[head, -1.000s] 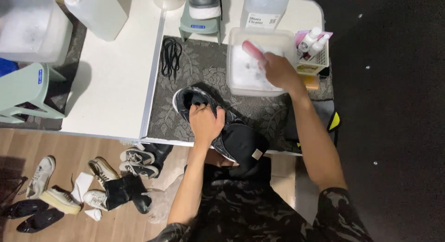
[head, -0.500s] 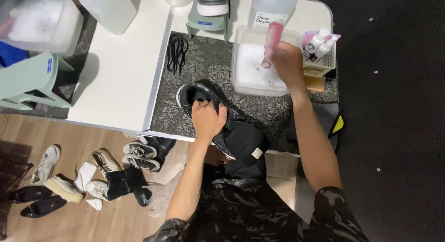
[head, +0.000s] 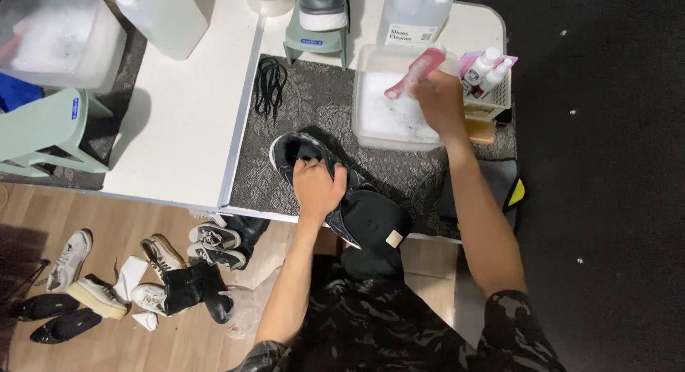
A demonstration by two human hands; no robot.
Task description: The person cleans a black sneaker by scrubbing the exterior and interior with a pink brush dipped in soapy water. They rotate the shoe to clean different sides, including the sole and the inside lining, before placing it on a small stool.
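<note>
Pale wood floor (head: 178, 343) fills the lower left, strewn with loose shoes (head: 153, 272): dark flats at the far left, a white trainer and a platform shoe beside them, then black boots and two trainers nearer the table's edge; a green stool (head: 43, 133) stands above them, and a clear tub (head: 53, 33) of foamy water sits at the upper left corner. White table (head: 178, 115) spans the upper half; a large translucent jug (head: 164, 19) stands on its left part; a grey patterned mat (head: 314, 129) covers its right part. Black laces (head: 270, 83) lie coiled on the mat's upper left; just above them a green stand (head: 314, 40) carries a grey-and-white shoe (head: 322, 4). Left hand (head: 317, 190) is clenched on the black shoe (head: 307, 154), fingers curled over its collar; the shoe lies on the mat near the table's front edge, toe towards the left, its rear end partly over a black cap (head: 371, 218) at the person's lap. Foamy water fills a clear basin (head: 371, 126) on the mat to the right of the shoe; a cleaner bottle (head: 414, 15) stands just behind it. Right hand (head: 439, 104) is closed round a pink brush (head: 417, 69), held over the basin's right side with the pink end pointing up and left; whether the bristles touch the foam cannot be told. Small white bottles (head: 489, 65) stand in a basket (head: 492, 101) just right of the basin.
</note>
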